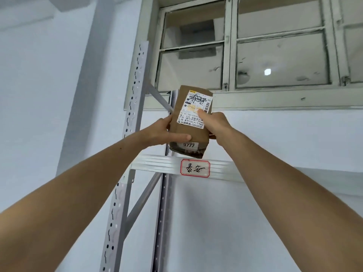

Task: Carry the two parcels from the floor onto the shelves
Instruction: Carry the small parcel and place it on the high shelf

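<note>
A brown cardboard parcel (186, 130) with a white shipping label and a "9777" sticker is held up high, just above the front beam of a shelf (153, 163). My left hand (163, 132) grips its left side, thumb across the front. On the right side my right hand (214, 124) holds it, thumb pressed on the label. The parcel's lower end is stained dark and hangs in front of the beam. The shelf's top surface is hidden from below. Only one parcel is in view.
Grey perforated uprights (135, 91) and diagonal braces of the rack stand left of the parcel. A red-bordered handwritten tag (195, 167) is stuck on the beam. Behind is a white wall and a dirty window (255, 55) above.
</note>
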Available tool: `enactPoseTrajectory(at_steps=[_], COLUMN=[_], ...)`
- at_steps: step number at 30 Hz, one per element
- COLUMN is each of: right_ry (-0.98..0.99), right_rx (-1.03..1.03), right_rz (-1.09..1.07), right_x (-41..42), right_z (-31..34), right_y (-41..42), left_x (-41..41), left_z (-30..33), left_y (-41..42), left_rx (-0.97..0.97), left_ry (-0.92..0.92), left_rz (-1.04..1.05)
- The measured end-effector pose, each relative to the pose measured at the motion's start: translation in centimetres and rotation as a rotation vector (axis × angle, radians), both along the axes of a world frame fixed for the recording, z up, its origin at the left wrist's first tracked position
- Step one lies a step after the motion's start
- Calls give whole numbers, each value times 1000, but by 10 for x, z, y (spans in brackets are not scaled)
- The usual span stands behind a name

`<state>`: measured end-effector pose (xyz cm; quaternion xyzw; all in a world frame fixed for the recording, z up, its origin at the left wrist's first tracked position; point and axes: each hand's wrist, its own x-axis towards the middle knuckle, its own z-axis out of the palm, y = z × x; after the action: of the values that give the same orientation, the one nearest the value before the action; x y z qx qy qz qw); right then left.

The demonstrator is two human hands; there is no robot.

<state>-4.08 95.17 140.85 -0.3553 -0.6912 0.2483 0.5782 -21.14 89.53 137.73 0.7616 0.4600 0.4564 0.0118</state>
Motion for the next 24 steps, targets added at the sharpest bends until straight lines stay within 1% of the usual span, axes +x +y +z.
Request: enactPoseTrajectory(at_steps=[5, 13, 16, 20, 24], right_ry=[-42, -305, -374, -383, -389], right_rx=[-45, -124, -107, -93, -110], right_rz=[1, 43, 68, 3, -49], right_x=[-6, -9, -8, -8, -15], right_z=[3, -11, -19, -29, -26], right_y=[31, 55, 64, 69, 66], left_x=[-9, -32, -43, -54, -61], left_z=[2, -2, -1, 1, 4], left_y=[36, 83, 100, 115, 119], left_rx=[-46, -109, -124, -185, -193], left_ry=[7, 41, 77, 124, 178], left_rz=[5, 11, 38, 33, 38])
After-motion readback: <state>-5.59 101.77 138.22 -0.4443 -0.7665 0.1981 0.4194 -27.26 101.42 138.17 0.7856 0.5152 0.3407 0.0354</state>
